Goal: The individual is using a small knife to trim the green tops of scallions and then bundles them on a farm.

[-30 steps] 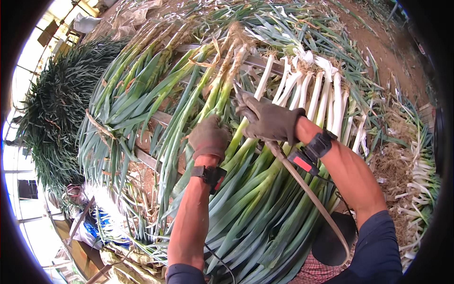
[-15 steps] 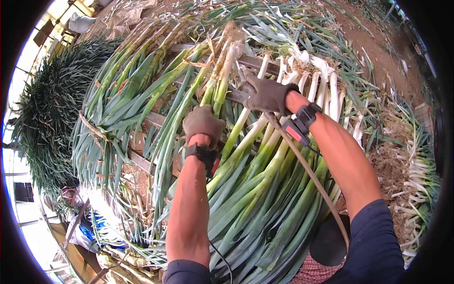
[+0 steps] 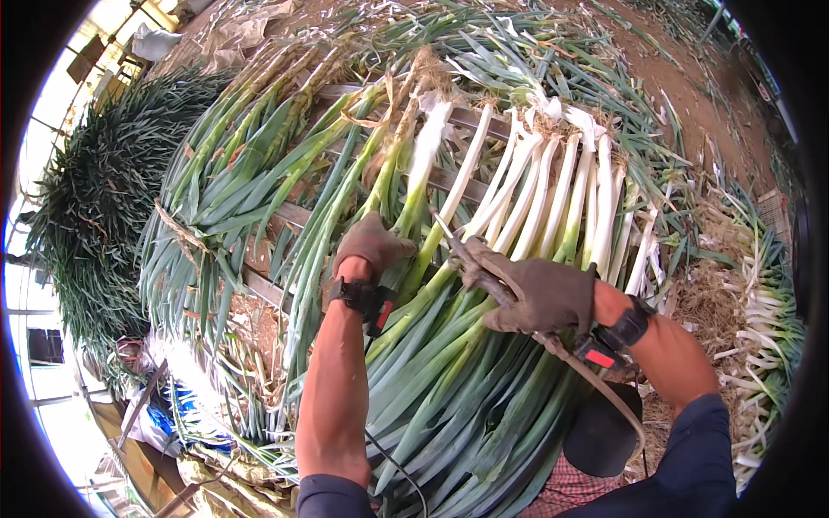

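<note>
My left hand (image 3: 373, 245), in a brown glove, is closed round the green part of a long green onion (image 3: 425, 147). Its stalk lies white and bare toward the root end, which points away from me. Beside it, another stalk with brown, earthy skin (image 3: 386, 177) runs up from the same hand. In my gloved right hand (image 3: 540, 292) is an air blow gun (image 3: 482, 274) with a thin nozzle pointing up and left, over the cleaned onions. A tan hose (image 3: 604, 390) trails from it toward my lap. Several white-stemmed green onions (image 3: 537, 186) lie side by side on the right.
Unpeeled green onions (image 3: 237, 164) lie across metal rails (image 3: 289, 214) on the left. Beyond them rises a dark green heap of onions (image 3: 95, 203). Trimmed onions (image 3: 764, 332) line the far right, beside root scraps (image 3: 704, 302). A dark round seat (image 3: 604, 436) is near my lap.
My right hand has drawn back toward me and right with the air blow gun, away from the root end. A white, bare stalk now shows above my left hand, which has dropped slightly.
</note>
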Available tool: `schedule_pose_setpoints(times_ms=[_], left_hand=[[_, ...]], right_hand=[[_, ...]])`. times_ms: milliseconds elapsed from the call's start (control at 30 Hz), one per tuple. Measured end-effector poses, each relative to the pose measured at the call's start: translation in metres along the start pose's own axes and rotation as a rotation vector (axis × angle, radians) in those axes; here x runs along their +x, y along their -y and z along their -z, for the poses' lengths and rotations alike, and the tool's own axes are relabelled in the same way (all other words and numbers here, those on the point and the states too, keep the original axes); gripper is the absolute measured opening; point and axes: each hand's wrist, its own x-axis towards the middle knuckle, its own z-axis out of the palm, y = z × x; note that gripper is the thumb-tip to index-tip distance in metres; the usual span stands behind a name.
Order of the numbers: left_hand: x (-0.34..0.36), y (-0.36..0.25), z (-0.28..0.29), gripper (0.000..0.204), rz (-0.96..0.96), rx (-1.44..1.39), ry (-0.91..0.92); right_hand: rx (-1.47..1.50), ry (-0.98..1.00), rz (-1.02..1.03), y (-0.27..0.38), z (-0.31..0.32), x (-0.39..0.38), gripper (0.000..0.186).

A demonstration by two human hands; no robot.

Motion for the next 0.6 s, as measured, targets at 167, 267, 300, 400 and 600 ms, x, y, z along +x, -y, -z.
schedule_pose_setpoints(times_ms=[167,267,300,400,600], left_hand=[[-0.006,0.011,0.001,0.066,-0.02,-0.211,0.178],[-0.023,-0.001,0.002,0.057,0.034,-0.287,0.136],[-0.031,-0.006,0.002,0.056,0.072,-0.337,0.12],[-0.052,-0.024,-0.01,0.051,-0.145,-0.036,0.345],[-0.061,-0.019,0.011,0.043,-0.139,-0.199,0.408]], right_hand=[[0.154,0.017,0.188,0.002,-0.022,-0.029,0.104],[0.03,-0.101,0.094,0.001,-0.022,-0.039,0.105],[0.028,-0.138,0.029,0.0,-0.021,-0.039,0.106],[-0.069,-0.201,0.016,-0.001,-0.017,-0.032,0.109],[0.049,-0.403,0.153,-0.006,-0.009,-0.008,0.109]])
